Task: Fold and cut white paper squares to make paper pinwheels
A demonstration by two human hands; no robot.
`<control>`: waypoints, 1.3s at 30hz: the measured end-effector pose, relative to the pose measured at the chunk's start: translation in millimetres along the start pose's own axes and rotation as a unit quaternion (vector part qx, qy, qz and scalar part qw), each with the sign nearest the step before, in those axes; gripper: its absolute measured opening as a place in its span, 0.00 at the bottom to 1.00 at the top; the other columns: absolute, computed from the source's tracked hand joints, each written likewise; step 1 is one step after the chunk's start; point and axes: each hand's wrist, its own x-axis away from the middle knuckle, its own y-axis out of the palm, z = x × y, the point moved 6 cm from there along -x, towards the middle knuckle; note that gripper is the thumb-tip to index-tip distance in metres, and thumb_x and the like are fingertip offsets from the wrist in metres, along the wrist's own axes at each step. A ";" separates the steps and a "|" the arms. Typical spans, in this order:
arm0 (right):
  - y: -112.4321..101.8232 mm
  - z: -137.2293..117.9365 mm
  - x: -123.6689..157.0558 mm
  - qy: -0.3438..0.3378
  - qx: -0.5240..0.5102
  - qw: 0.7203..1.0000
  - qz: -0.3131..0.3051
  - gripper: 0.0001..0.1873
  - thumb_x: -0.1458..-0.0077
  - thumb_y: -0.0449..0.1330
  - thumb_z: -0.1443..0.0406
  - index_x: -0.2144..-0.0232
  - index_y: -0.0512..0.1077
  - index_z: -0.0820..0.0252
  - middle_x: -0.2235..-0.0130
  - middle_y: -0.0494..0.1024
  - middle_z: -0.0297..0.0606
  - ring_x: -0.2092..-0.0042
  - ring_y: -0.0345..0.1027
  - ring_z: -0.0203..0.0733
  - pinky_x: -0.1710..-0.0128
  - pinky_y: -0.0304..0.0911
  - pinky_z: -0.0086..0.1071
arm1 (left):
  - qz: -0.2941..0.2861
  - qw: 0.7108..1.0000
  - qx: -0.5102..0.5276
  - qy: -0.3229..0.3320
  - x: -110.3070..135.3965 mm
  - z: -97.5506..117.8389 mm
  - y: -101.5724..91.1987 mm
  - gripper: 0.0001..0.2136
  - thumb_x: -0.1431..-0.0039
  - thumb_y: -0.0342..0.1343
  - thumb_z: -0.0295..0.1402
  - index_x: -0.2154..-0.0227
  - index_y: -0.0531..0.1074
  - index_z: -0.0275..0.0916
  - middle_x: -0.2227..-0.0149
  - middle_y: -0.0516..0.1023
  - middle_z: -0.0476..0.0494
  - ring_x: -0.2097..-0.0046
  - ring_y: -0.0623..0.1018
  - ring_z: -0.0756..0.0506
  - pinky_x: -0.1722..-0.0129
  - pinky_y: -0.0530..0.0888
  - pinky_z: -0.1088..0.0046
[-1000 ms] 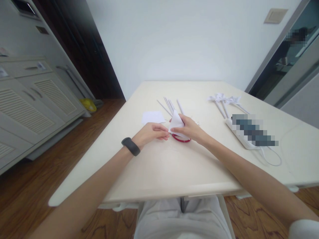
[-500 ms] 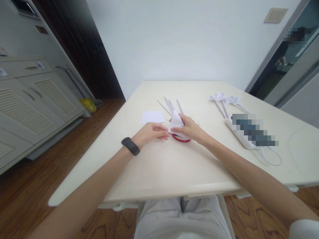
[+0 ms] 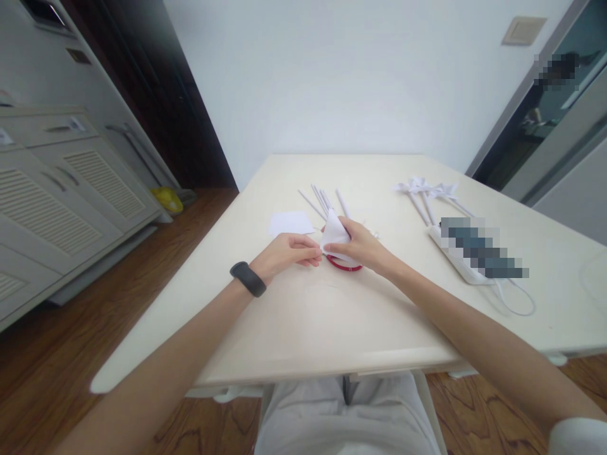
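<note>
My right hand (image 3: 363,245) grips a folded piece of white paper (image 3: 334,232), thumb in front and fingers behind, its pointed top standing up. At the paper's lower left corner, the fingertips of my left hand (image 3: 296,250) are pinched together; the exact contact is too small to see clearly. Under the paper lies a curved red handle (image 3: 345,265), its remaining part hidden. Just beyond my hands, several thin white paper sticks (image 3: 323,201) lie side by side, with a thicker white stick (image 3: 342,202) to their right. A flat white sheet (image 3: 290,222) is behind my left hand.
On the right of the table (image 3: 284,328) lie white paper flowers (image 3: 420,186) on stems. Nearer stands a white box-like object (image 3: 458,260) with a blurred top and a looped white cord (image 3: 532,306). A wall (image 3: 332,82) borders the table's far edge.
Almost nothing differs. The folded paper and my right hand have shifted very slightly to the left, while both hands keep their hold.
</note>
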 end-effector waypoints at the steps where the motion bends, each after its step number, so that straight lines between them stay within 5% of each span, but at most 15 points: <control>1: 0.1 -0.2 -0.1 -0.001 0.000 1.000 0.000 0.19 0.56 0.60 0.65 0.58 0.67 0.63 0.63 0.73 0.36 0.63 0.67 0.41 0.64 0.61 0.31 | 0.000 1.000 0.001 -0.002 -0.1 -0.3 -0.1 0.10 0.53 0.59 0.38 0.72 0.74 0.36 0.71 0.78 0.44 0.67 0.76 0.47 0.64 0.72 0.70; 15: 0.2 -4.4 1.5 0.001 0.005 1.000 0.003 0.18 0.56 0.60 0.63 0.60 0.67 0.61 0.64 0.72 0.35 0.64 0.65 0.40 0.66 0.59 0.31 | 0.014 1.000 -0.019 -0.001 1.4 1.4 -1.8 0.06 0.53 0.58 0.34 0.74 0.73 0.36 0.73 0.77 0.46 0.70 0.75 0.48 0.67 0.70 0.72; 24: -15.9 9.3 -2.1 0.084 -0.156 0.984 -0.030 0.13 0.52 0.59 0.58 0.69 0.69 0.62 0.69 0.72 0.36 0.66 0.65 0.36 0.68 0.60 0.29 | 0.068 0.995 -0.066 0.014 1.4 6.9 -13.4 0.07 0.53 0.58 0.35 0.75 0.72 0.36 0.74 0.77 0.46 0.71 0.74 0.49 0.70 0.67 0.74; 39: -26.1 6.4 -1.9 0.099 -0.112 0.987 -0.066 0.12 0.57 0.62 0.59 0.75 0.72 0.64 0.76 0.69 0.33 0.71 0.61 0.34 0.69 0.54 0.30 | 0.057 0.995 -0.086 0.016 0.2 6.9 -14.5 0.07 0.53 0.57 0.35 0.76 0.72 0.37 0.75 0.77 0.46 0.71 0.74 0.48 0.71 0.67 0.74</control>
